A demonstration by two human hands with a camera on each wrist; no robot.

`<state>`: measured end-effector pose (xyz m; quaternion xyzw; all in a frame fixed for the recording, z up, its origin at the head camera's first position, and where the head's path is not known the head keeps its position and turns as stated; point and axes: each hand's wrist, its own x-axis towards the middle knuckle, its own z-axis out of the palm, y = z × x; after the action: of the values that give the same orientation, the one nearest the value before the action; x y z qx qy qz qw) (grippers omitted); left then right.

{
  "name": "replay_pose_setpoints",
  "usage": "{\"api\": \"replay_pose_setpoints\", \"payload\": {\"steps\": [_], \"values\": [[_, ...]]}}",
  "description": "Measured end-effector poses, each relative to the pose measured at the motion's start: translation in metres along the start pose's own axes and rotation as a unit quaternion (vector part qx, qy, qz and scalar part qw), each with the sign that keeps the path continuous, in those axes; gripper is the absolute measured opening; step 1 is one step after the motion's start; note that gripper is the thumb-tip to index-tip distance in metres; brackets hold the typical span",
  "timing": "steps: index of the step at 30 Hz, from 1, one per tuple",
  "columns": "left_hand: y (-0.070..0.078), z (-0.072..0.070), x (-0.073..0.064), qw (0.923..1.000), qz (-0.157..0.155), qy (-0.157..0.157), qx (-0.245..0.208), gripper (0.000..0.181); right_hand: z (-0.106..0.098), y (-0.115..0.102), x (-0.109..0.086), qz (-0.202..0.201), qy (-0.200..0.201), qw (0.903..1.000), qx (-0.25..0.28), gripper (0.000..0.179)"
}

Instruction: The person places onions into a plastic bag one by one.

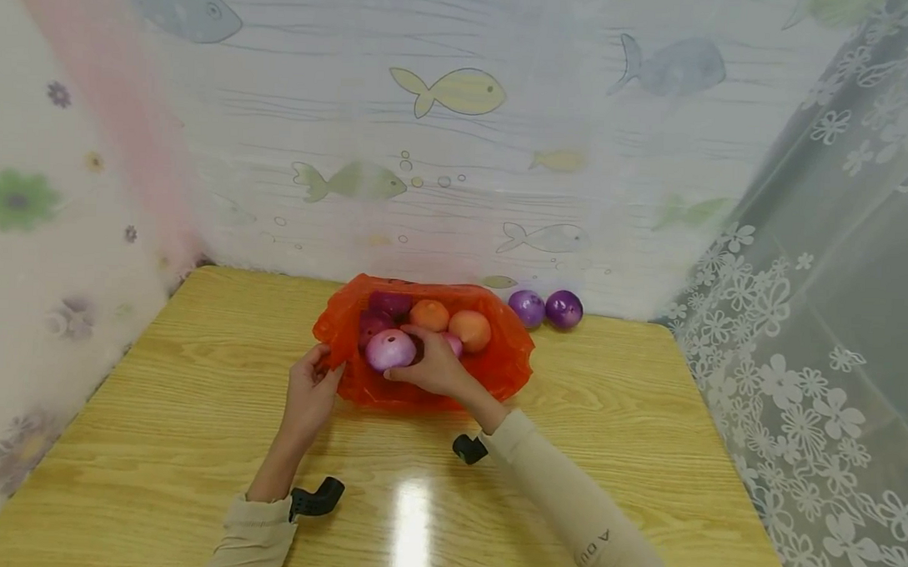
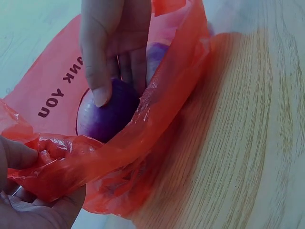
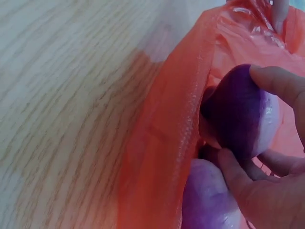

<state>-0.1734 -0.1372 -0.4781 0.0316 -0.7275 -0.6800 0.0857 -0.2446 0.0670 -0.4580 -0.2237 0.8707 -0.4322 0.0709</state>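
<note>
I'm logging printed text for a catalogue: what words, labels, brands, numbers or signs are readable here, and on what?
"NK YOU", on the red bag, upside down in the left wrist view; the start is hidden by the right hand.
"A", on the right sleeve; the letters beside it, perhaps "DU", are unclear.
Dark marks on the bag's far rim, head view: too small to read.

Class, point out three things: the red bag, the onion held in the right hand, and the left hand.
Red bag (image 1: 510,360): head view, on its right side.
Held onion (image 3: 236,112): right wrist view, on its dark purple part.
Left hand (image 1: 312,395): head view, on the middle of the hand.
</note>
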Motion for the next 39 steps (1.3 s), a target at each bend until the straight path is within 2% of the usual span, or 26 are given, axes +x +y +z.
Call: {"api": "replay_pose_setpoints", "payload": {"steps": [4, 11, 18, 24, 31, 39], "values": [[0.000, 0.000, 0.000, 1.0000, -0.006, -0.003, 0.001, 0.027, 0.002, -0.001, 0.001, -0.003, 0.000, 0.9999, -0.014, 0.072], [0.000, 0.001, 0.001, 0.9999, -0.009, 0.002, 0.003, 0.027, 0.007, -0.003, -0.002, 0.000, -0.022, 0.9988, -0.043, 0.072], [0.001, 0.000, 0.000, 0.9998, -0.011, -0.002, 0.016, 0.028, 0.012, -0.002, 0.001, -0.020, 0.000, 0.9979, -0.062, 0.064], [0.002, -0.002, 0.000, 0.9998, -0.013, -0.009, 0.015, 0.031, 0.014, 0.001, 0.003, -0.018, 0.005, 0.9972, -0.072, 0.068], [0.002, -0.001, 0.000, 0.9998, -0.011, -0.008, 0.017, 0.030, 0.015, 0.003, 0.002, -0.012, 0.010, 0.9985, -0.052, 0.073], [0.000, 0.000, 0.001, 0.9999, -0.011, -0.005, 0.012, 0.029, 0.014, 0.004, -0.002, -0.040, 0.038, 0.9985, -0.002, 0.069]]}}
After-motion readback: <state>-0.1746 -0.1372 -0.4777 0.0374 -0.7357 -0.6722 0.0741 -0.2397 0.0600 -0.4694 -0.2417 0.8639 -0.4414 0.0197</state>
